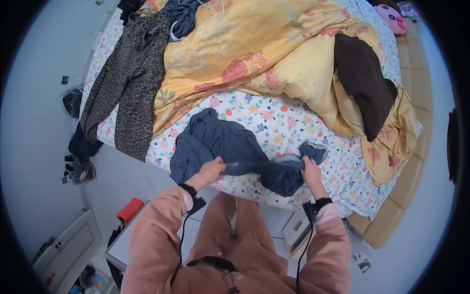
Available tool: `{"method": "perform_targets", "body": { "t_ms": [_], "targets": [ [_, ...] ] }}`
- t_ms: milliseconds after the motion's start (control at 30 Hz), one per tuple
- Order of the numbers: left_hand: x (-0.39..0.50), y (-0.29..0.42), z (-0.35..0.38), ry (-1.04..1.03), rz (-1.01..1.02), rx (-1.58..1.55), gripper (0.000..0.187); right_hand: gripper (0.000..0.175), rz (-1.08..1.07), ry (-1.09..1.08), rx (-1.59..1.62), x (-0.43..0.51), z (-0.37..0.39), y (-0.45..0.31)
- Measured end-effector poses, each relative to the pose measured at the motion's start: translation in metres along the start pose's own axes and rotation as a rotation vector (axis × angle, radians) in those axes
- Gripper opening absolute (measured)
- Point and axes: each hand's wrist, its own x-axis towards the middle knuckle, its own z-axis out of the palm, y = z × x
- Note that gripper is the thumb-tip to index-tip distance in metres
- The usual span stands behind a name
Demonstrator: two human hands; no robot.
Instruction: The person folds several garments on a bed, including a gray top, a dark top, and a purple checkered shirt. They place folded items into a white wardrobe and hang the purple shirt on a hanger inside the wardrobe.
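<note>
A dark blue garment (pixel 235 141) lies crumpled along the near edge of the bed. My left hand (pixel 211 171) grips its near edge, and my right hand (pixel 311 173) grips the same garment farther right. Between the two hands, a blurred strip of the cloth is pulled nearly straight. A pale-lined end (pixel 314 152) of the garment lies just beyond my right hand. Under it spreads a white bedsheet (pixel 264 114) printed with flowers and strawberries. The garment's exact kind is hard to tell through its folds.
Leopard-print trousers (pixel 136 73) hang over the bed's left side. Beyond me is a rumpled yellow floral quilt (pixel 235 47), with a white hanger (pixel 218 11) and another blue garment (pixel 180 20). Dark brown cloth (pixel 361 77) lies near the beige headboard (pixel 413 70). Behind me stands a drawer unit (pixel 295 229).
</note>
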Motion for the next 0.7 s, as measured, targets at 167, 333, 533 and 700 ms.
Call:
{"method": "perform_targets", "body": {
  "t_ms": [167, 333, 533, 700],
  "targets": [
    [-0.069, 0.025, 0.037, -0.112, 0.033, 0.107, 0.022, 0.043, 0.013, -0.191, -0.009, -0.106, 0.03, 0.002],
    [-0.06, 0.024, 0.072, 0.158, -0.04, 0.094, 0.026, 0.043, 0.016, -0.256, -0.088, -0.151, 0.077, -0.039],
    [-0.02, 0.003, 0.084, 0.269, 0.021, 0.69, 0.025, 0.048, -0.327, 0.202, -0.006, -0.119, 0.119, -0.098],
    [-0.025, 0.002, 0.056, -0.175, -0.246, 0.895, 0.022, 0.03, -0.156, -0.112, -0.286, -0.109, 0.132, -0.101]
  ]
}}
